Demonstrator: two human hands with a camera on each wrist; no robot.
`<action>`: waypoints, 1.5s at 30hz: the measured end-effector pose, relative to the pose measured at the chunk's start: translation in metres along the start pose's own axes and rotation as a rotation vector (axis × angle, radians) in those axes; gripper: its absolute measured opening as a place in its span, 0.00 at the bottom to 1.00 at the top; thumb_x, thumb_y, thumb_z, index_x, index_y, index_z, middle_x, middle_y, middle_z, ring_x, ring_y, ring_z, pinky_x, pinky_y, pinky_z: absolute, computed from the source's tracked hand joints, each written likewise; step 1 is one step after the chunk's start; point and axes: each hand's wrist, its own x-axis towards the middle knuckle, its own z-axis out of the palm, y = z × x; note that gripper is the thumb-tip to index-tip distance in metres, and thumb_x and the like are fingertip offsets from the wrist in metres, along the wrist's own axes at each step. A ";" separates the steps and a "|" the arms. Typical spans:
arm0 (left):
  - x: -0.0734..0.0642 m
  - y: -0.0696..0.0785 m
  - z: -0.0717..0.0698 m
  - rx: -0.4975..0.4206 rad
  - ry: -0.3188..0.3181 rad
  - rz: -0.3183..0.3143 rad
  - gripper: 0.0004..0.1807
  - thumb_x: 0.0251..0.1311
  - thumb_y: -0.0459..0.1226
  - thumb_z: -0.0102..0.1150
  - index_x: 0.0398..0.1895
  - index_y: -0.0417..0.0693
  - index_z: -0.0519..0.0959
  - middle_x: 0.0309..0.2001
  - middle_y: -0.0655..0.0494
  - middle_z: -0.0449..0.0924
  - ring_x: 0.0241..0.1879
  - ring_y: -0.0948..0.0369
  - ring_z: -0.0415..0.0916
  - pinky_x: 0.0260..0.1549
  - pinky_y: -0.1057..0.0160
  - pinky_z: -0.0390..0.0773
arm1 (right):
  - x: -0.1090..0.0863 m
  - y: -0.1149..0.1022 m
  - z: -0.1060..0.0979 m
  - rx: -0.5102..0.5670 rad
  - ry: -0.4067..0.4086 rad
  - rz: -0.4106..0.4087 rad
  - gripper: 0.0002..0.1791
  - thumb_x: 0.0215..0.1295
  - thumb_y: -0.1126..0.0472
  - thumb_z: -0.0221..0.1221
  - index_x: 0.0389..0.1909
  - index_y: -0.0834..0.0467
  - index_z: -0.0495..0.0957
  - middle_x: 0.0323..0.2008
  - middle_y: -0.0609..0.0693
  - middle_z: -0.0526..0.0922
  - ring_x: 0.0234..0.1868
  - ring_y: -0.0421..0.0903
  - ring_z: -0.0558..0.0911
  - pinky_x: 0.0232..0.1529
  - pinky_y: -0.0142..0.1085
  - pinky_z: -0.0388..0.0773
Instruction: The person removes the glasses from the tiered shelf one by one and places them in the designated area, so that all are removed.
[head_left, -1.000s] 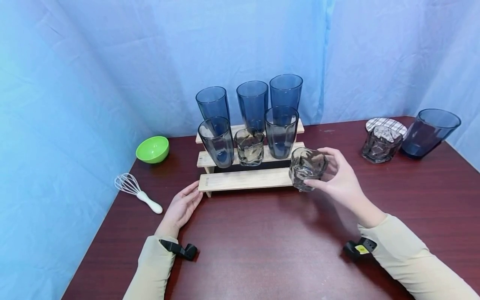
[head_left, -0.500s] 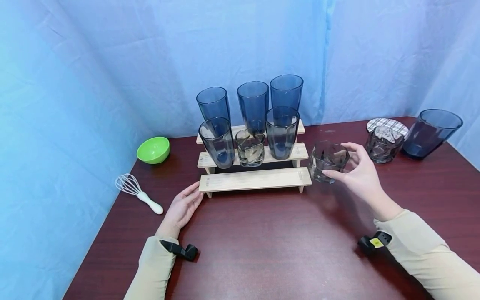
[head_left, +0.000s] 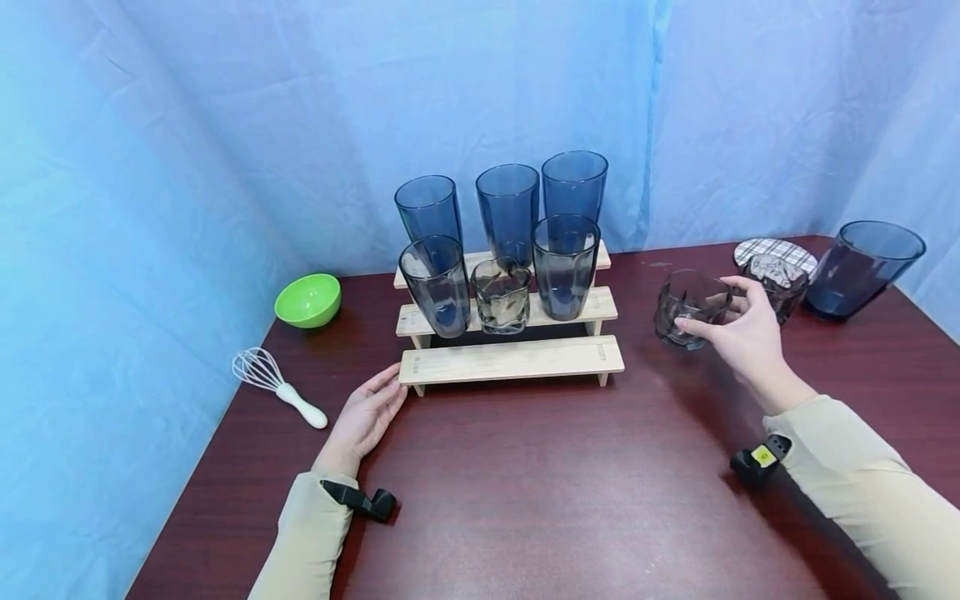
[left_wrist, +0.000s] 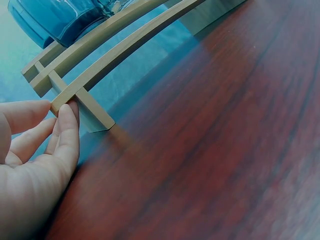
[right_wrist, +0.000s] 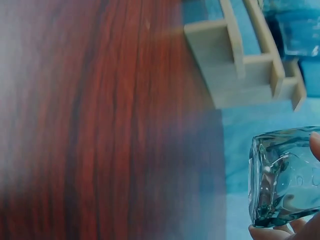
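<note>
My right hand (head_left: 753, 342) grips a short smoky glass tumbler (head_left: 688, 310) by its side, thumb in front and fingers behind, over the table right of the stepped wooden stand (head_left: 513, 358). In the right wrist view the thick-walled tumbler (right_wrist: 285, 175) appears sideways between thumb and fingers. At the stand's front left corner, my left hand (head_left: 367, 421) pinches the end of the lowest board (left_wrist: 92, 75). Three tall blue glasses (head_left: 507, 208) stand on the top step. On the middle step, a short tumbler (head_left: 501, 298) sits between two tall glasses (head_left: 566, 271).
On the right, another short tumbler (head_left: 780, 283) stands partly behind my right hand, near a checked round coaster (head_left: 776, 250) and a tall blue glass (head_left: 855, 271). At left are a green bowl (head_left: 308, 301) and a white whisk (head_left: 300, 407). Blue curtains (head_left: 465, 83) enclose the table.
My right hand has carried the short tumbler rightward and back, from the right end of the lowest board toward the other short tumbler. My left hand has stayed at the stand's corner.
</note>
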 end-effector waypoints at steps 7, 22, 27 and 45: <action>0.000 0.000 -0.001 0.036 -0.012 -0.002 0.28 0.70 0.24 0.34 0.73 0.36 0.49 0.67 0.47 0.56 0.45 0.72 0.74 0.50 0.77 0.73 | 0.014 0.011 -0.003 -0.104 0.038 0.065 0.46 0.53 0.56 0.69 0.69 0.57 0.53 0.40 0.38 0.68 0.35 0.26 0.70 0.30 0.16 0.71; -0.001 -0.001 -0.002 0.030 -0.020 0.026 0.28 0.69 0.24 0.37 0.72 0.33 0.49 0.56 0.54 0.67 0.44 0.71 0.75 0.48 0.76 0.74 | 0.032 0.021 0.003 -0.183 0.078 0.151 0.48 0.55 0.54 0.67 0.71 0.57 0.49 0.62 0.61 0.68 0.57 0.49 0.70 0.52 0.35 0.75; -0.001 -0.001 -0.002 0.030 -0.025 0.027 0.28 0.69 0.24 0.36 0.72 0.33 0.48 0.55 0.55 0.68 0.44 0.71 0.75 0.48 0.76 0.74 | 0.033 0.022 0.005 -0.175 0.076 0.158 0.49 0.55 0.55 0.66 0.72 0.58 0.48 0.65 0.64 0.66 0.64 0.57 0.67 0.63 0.49 0.68; 0.000 0.000 -0.001 0.009 -0.016 0.001 0.28 0.70 0.24 0.35 0.73 0.35 0.49 0.49 0.60 0.72 0.43 0.71 0.75 0.48 0.76 0.74 | 0.038 0.022 0.005 -0.182 0.083 0.160 0.47 0.55 0.62 0.64 0.71 0.60 0.46 0.64 0.66 0.65 0.63 0.59 0.67 0.61 0.49 0.69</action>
